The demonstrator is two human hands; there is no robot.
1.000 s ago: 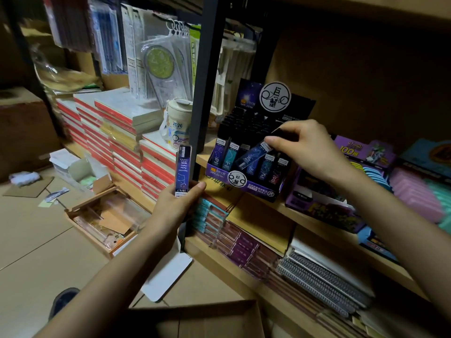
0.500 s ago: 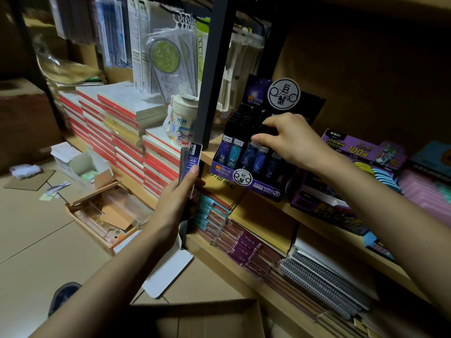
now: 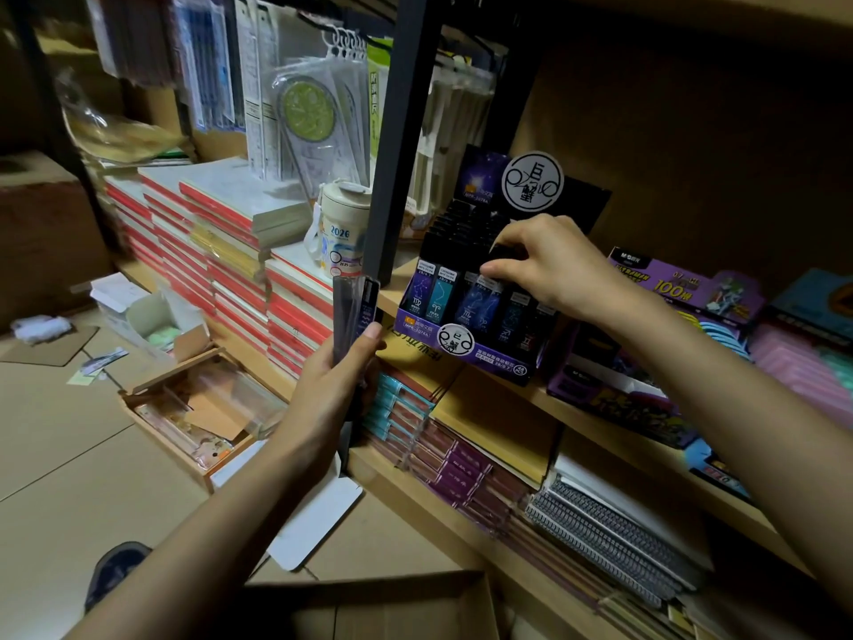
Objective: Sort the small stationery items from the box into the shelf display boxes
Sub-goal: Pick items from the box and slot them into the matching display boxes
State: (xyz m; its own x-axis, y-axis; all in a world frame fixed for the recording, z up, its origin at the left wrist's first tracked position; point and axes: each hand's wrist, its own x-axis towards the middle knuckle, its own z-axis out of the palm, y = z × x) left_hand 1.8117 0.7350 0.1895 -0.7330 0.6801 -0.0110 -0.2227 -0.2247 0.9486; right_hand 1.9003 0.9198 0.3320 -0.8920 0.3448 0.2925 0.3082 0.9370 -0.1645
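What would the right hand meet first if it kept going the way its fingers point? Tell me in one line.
Likely the slim dark-blue plastic cases standing in the purple cardboard display box; the right hand seems to pinch one there, though depth is unclear.

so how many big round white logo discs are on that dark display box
2: one logo disc up at the back of the display box, above the right hand; one on its front wall. The box's sides are out of view.
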